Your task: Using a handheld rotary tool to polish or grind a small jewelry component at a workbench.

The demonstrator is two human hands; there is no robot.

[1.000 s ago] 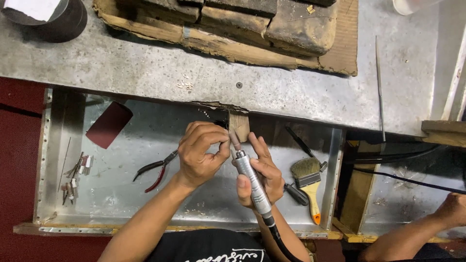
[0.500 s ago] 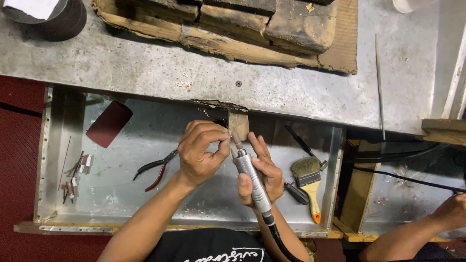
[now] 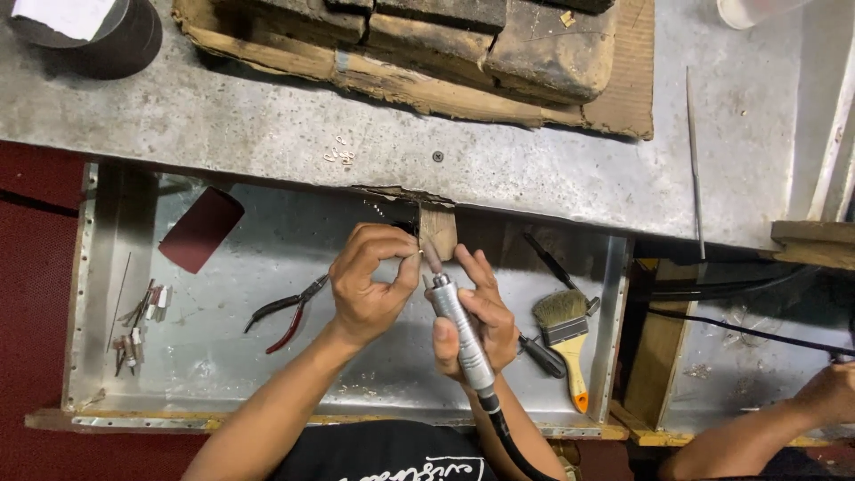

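Observation:
My left hand [image 3: 370,281] pinches a tiny piece between thumb and forefinger, held against the small wooden bench peg [image 3: 438,232] that sticks out from the table edge. My right hand [image 3: 481,316] grips a silver rotary handpiece [image 3: 459,331] like a pen; its tip points up at the pinched piece. A black flexible cable [image 3: 503,436] runs from the handpiece down toward my body. The piece itself is too small to make out.
A metal drawer tray [image 3: 223,374] below holds red-handled pliers [image 3: 285,312], a dark red sheet [image 3: 200,230], small bits [image 3: 138,321], a yellow-handled brush [image 3: 568,338] and a black tool [image 3: 543,356]. Worn blocks [image 3: 463,44] lie on the metal tabletop [image 3: 267,125]. Another person's hand [image 3: 824,392] is at right.

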